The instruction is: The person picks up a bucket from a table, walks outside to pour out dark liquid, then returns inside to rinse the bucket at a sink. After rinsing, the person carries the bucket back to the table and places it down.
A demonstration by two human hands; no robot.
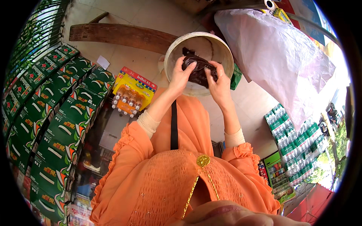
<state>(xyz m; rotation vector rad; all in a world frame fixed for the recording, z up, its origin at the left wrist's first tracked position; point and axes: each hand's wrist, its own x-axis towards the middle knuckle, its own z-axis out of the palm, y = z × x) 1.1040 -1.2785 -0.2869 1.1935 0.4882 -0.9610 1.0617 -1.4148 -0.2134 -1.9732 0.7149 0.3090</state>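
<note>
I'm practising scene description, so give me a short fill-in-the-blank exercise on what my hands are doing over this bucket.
1. Both hands hold a crumpled dark ____ bag.
2. The left hand and right hand work above a round white ____ .
3. The person's sleeves are ____ in colour.
4. Left of the bucket stand stacked ____ cartons.

Missing words: plastic; bucket; orange; green

A dark brown, glossy plastic bag (200, 69), crumpled and wrinkled, sits bunched up over the mouth of a round, pale bucket (177, 45). The bag's shiny folds catch the light and its edges are gathered inward. The bucket stands upright on the floor, its wide rim open and its whitish inner wall showing behind the bag.
</note>
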